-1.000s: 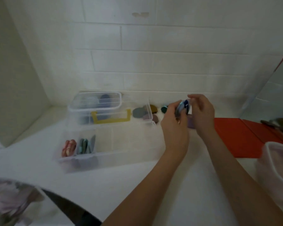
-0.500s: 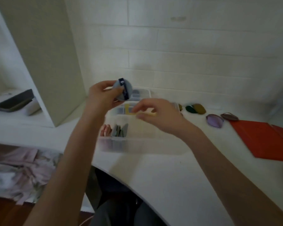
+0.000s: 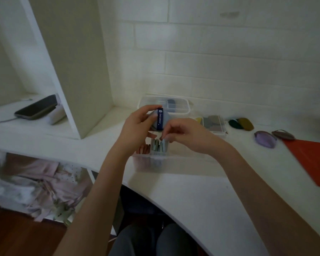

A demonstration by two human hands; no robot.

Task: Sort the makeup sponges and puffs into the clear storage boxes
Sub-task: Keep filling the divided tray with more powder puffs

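Note:
My left hand (image 3: 137,124) holds a pale blue puff (image 3: 163,118) with a dark blue ribbon band, upright above the near clear storage box (image 3: 183,163). My right hand (image 3: 185,133) is beside it with fingertips pinched at the puff's lower edge. Under both hands, pink puffs (image 3: 143,149) and grey-green puffs (image 3: 158,145) stand on edge in the box's left end. A second clear box (image 3: 164,106) with a closed lid stands behind. Loose on the counter to the right lie dark green (image 3: 234,123), olive (image 3: 246,123), purple (image 3: 265,139) and mauve (image 3: 283,135) puffs.
A small clear tray (image 3: 213,123) of grey puffs sits behind the near box. A red sheet (image 3: 314,159) lies at the right edge. A white shelf divider (image 3: 72,71) stands at left, with a phone (image 3: 36,109) beyond it. Cloth (image 3: 35,185) lies under the counter.
The view swung right to left, then settled. My left hand carried the blue puff from the right side to above the near box. My right hand has come back up to the puff.

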